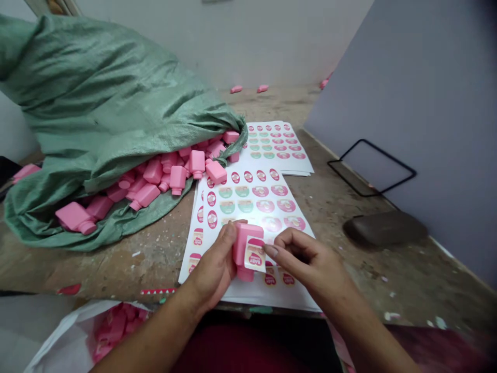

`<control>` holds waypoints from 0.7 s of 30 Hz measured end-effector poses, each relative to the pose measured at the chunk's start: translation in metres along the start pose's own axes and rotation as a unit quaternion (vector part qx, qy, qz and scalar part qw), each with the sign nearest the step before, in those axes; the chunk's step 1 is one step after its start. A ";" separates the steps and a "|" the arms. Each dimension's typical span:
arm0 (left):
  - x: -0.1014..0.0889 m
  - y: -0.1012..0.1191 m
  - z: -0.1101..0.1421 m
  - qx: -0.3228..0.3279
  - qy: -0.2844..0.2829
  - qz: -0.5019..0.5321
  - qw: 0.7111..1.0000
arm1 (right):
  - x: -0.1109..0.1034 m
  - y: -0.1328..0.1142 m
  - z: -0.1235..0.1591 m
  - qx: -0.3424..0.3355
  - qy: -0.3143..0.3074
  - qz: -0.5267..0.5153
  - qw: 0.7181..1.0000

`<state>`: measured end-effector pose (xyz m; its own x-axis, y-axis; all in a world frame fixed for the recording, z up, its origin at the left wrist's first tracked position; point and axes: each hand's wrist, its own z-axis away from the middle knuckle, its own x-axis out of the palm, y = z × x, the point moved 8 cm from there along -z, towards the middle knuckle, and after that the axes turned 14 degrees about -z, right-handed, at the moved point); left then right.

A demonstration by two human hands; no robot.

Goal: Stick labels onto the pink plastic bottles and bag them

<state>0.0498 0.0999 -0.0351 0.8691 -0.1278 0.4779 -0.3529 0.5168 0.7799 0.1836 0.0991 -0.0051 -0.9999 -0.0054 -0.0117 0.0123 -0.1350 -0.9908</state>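
Two bare hands worked over the sticker sheet [248, 292] | left hand [212, 264] was closed around pink plastic bottle [245, 235] | right hand [310, 256] pinched paper label [254, 255] on bottle side | step: label placing

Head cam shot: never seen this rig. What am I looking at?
No machine here: one camera worn on a person's head looks down at their own bare hands. The left hand grips a pink plastic bottle; the right hand pinches a "BABY" sticker label against it. Sheets of printed labels lie on a worn bench. Behind them, a green woven sack spills more pink bottles. A white bag at the bottom left of the view holds others.
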 end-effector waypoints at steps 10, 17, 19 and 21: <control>0.002 0.000 0.003 0.002 -0.008 -0.013 1.000 | 0.001 0.000 -0.008 -0.005 -0.017 0.025 1.000; 0.000 -0.005 0.010 -0.027 -0.014 -0.090 0.995 | -0.007 -0.004 -0.006 -0.055 0.025 0.109 0.992; 0.000 -0.006 0.011 -0.036 -0.017 -0.076 0.996 | -0.016 -0.008 -0.003 -0.086 0.067 0.144 0.984; 0.001 -0.009 0.011 -0.052 -0.021 -0.068 0.996 | -0.020 -0.011 0.001 -0.107 0.089 0.145 0.980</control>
<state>0.0499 0.0855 -0.0370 0.8902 -0.2369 0.3890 -0.1930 0.5775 0.7932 0.2037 0.1001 0.0064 -0.9394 0.1633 -0.3015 0.3140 0.0567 -0.9477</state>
